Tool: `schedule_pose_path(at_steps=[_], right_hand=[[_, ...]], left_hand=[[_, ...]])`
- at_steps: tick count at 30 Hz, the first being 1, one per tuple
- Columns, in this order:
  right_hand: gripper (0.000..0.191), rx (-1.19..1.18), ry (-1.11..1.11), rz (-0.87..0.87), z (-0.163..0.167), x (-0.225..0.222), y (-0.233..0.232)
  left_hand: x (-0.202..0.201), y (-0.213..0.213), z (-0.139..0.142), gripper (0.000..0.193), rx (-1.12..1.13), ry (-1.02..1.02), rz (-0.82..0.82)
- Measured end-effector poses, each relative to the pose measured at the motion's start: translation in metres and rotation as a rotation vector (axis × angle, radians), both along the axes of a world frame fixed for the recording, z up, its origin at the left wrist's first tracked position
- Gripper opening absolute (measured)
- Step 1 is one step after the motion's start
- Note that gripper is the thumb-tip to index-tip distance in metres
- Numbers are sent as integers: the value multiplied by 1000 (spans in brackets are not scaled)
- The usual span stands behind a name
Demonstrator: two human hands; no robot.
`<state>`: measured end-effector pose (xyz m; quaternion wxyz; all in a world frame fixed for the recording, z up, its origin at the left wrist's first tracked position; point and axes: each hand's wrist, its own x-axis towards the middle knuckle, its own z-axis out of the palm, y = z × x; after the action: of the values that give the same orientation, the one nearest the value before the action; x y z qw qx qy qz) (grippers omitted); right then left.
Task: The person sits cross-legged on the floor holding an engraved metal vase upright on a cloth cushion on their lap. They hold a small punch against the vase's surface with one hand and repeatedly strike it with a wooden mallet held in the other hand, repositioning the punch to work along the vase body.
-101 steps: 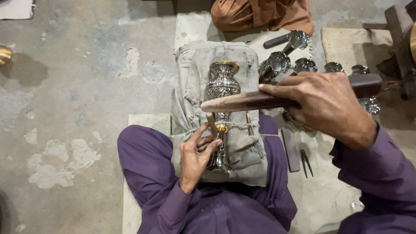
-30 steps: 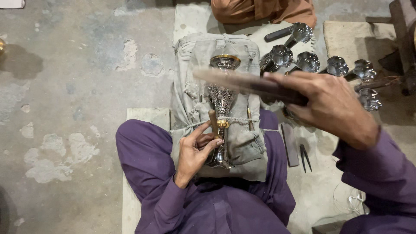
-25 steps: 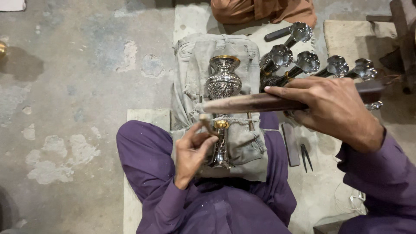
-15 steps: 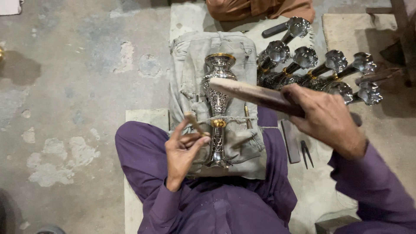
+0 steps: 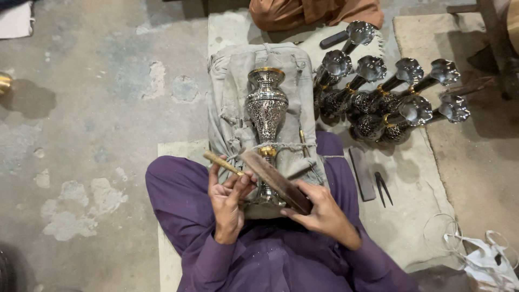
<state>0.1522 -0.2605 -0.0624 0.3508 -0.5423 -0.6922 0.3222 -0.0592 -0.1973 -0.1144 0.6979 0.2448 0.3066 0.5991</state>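
An engraved silver vase with a gold rim and neck band lies on a grey cloth pad across my lap. My left hand pinches a thin wooden-handled chisel beside the vase's foot. My right hand grips a flat dark wooden mallet, which rests low across the vase's base, close to my left fingers.
Several similar engraved vases lie in a heap on the mat to the right. A dark flat bar and small metal dividers lie beside my right knee. Another person's orange garment is at the top. White plastic sits at the lower right.
My right hand has brought the mallet down from a raised position over the vase to rest near its base. My left hand has shifted the chisel away from the gold band, leftwards.
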Motion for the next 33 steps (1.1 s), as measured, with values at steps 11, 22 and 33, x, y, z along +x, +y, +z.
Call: schedule_pose_path(at_steps=[11, 22, 33], right_hand=[[33, 73, 145, -354, -29, -28, -24], [55, -426, 439, -175, -23, 27, -11], [67, -323, -159, -723, -59, 101, 11]], left_hand=[[8, -7, 18, 71, 36, -14, -136], [-23, -3, 15, 66, 131, 448, -27], [-26, -5, 15, 62, 195, 686, -77]])
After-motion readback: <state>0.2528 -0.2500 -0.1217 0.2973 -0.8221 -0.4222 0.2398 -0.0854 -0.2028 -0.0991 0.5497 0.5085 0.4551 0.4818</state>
